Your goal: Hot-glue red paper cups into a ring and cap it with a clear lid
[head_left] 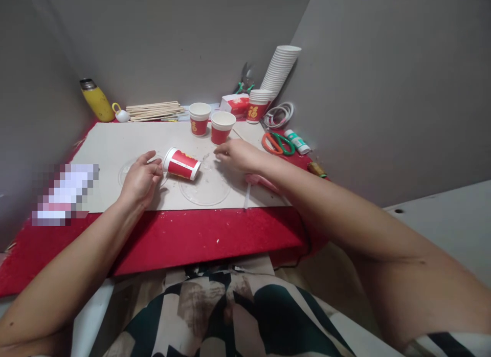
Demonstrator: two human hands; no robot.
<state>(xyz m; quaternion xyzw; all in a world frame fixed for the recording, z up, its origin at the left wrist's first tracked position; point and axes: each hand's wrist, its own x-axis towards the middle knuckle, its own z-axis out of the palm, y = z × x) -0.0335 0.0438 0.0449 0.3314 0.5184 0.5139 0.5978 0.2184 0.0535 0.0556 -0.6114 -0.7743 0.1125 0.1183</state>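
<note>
My left hand (141, 179) holds a red and white paper cup (181, 163) by its base, with the cup lying on its side on the pale board (115, 142). My right hand (238, 155) rests knuckles-up just right of the cup, fingers curled low against the board; whatever they pinch is hidden. Two clear plastic discs (205, 185) lie flat on the board under and between my hands. Two upright red paper cups (200, 118) (222, 127) stand just beyond.
A leaning stack of white cups (280, 68) and a short stack of red cups (258, 105) stand at the back right. Scissors (278, 143), a glue tube (297, 141), a coiled cable (279, 114), wooden sticks (155, 110) and a yellow bottle (95, 100) ring the board. Red cloth (192, 239) covers the table.
</note>
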